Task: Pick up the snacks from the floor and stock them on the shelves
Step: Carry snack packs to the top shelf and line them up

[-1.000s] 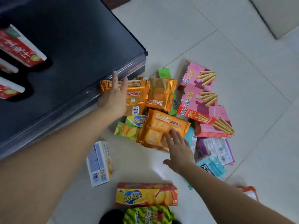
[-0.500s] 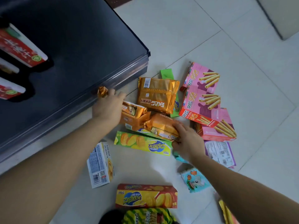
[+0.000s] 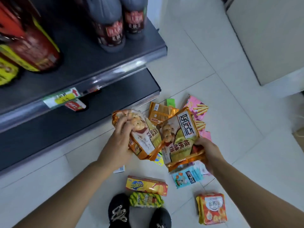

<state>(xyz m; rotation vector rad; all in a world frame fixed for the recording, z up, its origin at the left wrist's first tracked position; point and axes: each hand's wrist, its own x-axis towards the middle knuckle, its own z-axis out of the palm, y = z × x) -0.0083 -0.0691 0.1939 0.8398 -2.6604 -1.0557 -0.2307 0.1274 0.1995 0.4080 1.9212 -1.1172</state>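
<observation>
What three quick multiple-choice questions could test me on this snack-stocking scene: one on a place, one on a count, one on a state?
1. Where does the yellow Zcheese box lie?
A. on the floor by the shoes
B. on the upper shelf
C. in the left hand

2. How many orange cookie bags are held up?
A. none
B. two
C. four

3. What state is the right hand in?
A. open and empty
B. flat on the floor
C. shut on a bag

Answers: 1 A, it rests on the tiles near the black shoes. 2 B, the left hand grips one bag, the right another. 3 C, its fingers pinch the bag's lower edge.
</observation>
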